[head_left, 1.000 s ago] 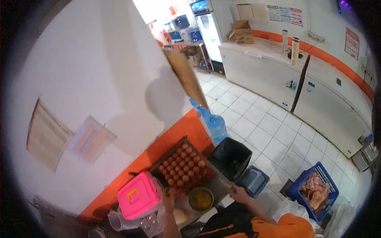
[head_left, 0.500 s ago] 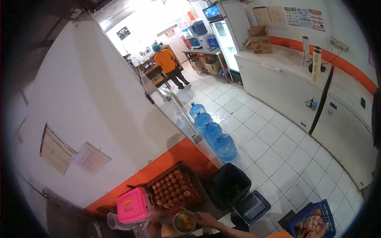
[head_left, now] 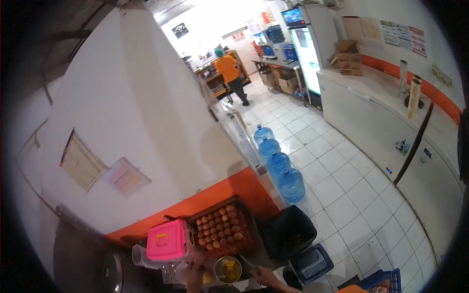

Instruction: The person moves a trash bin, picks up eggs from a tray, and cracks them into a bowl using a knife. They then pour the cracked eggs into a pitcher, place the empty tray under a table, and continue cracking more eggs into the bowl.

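Note:
A metal bowl (head_left: 228,270) with yellow egg in it stands at the bottom centre. To its right is my right hand (head_left: 264,276), closed around a thin greyish utensil that points toward the bowl's rim. My left hand (head_left: 195,267) is left of the bowl, beside clear plastic containers (head_left: 171,273); its fingers are blurred and what they hold, if anything, cannot be made out. Behind the bowl, brown eggs (head_left: 218,227) fill a tray on a red crate (head_left: 251,234). A pink lidded box (head_left: 167,240) with a yellow handle sits left of the eggs.
A black bin (head_left: 289,232), a dark lidded container (head_left: 312,263) and a blue basket (head_left: 386,282) stand at the lower right. Blue water bottles (head_left: 291,185) line the counter's side. A person in orange (head_left: 227,68) stands far back. White freezers (head_left: 366,105) are on the right.
The view has shifted, so the room appears farther right. My right hand has moved a little away from the bowl. The far person's stance has changed.

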Demonstrator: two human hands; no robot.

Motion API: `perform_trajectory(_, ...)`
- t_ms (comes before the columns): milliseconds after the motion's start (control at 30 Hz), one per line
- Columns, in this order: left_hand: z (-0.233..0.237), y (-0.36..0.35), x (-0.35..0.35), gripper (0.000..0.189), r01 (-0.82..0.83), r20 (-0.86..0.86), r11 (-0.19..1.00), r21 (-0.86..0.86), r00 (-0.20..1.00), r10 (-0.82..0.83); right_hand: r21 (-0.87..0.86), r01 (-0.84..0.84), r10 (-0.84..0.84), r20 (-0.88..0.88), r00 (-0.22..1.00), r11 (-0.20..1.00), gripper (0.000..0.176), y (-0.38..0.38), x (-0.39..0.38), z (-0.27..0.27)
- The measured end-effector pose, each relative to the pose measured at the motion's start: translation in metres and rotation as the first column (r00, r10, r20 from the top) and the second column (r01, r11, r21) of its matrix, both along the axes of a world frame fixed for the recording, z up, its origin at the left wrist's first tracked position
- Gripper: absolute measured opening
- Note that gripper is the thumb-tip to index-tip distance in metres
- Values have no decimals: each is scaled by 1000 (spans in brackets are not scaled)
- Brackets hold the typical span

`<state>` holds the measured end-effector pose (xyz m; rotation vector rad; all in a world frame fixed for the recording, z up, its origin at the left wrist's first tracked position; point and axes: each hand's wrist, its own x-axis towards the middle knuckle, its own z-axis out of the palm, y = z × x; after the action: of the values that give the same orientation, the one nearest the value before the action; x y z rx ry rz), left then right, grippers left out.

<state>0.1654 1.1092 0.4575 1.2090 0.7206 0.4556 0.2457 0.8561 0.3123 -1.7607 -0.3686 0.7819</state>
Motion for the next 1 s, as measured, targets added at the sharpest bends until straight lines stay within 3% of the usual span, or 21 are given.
perform_trajectory(33,-4,-3,-3,25,-25,-7,1000,-10,1000,25,-2,8,-7,190,982,1000,43,9,-1,-21)
perform_trajectory(167,-36,-5,-13,26,90,134,996,11,987,-90,99,-136,101,300,949,986,38,39,29,-8)
perform_trajectory(233,-53,-4,-16,29,90,94,993,70,991,-96,73,-240,196,374,906,968,38,52,40,25)
perform_trajectory(267,-75,4,-16,34,147,190,984,104,968,-164,-26,-285,276,356,893,958,39,61,47,45)
perform_trajectory(300,-72,-2,-12,35,84,73,987,140,993,-95,17,-301,250,511,822,954,40,73,49,33)
perform_trajectory(333,-58,2,-18,36,287,-177,864,413,956,-233,-48,-301,291,436,852,952,35,74,45,54)
perform_trajectory(367,-66,-4,-17,38,152,-147,953,263,982,-116,-114,-303,324,352,878,946,30,80,41,72)
perform_trajectory(433,-75,3,-15,45,146,-110,966,215,986,-125,-90,-261,267,542,797,961,31,95,39,60)
perform_trajectory(500,-105,20,-19,47,138,-53,990,-4,989,-138,-10,-262,233,488,841,965,29,99,32,77)
perform_trajectory(600,-97,22,-17,48,154,63,985,-74,987,-149,44,-167,120,522,845,985,27,111,18,79)
perform_trajectory(733,-86,36,-19,48,232,45,973,-17,972,-231,35,-153,94,645,759,988,26,129,-5,54)
perform_trajectory(800,-82,43,-24,51,326,-52,940,104,945,-322,-245,-151,262,520,813,958,26,135,-16,51)
perform_trajectory(833,-87,47,-26,51,328,-47,940,97,945,-325,-253,-149,264,520,812,956,26,137,-17,53)
perform_trajectory(900,-94,55,-27,54,351,62,936,2,934,-351,-48,-13,38,565,824,999,25,142,-17,61)
perform_trajectory(1000,-96,63,-33,53,359,74,926,-118,933,-353,-21,-8,17,528,849,1000,28,154,-23,72)
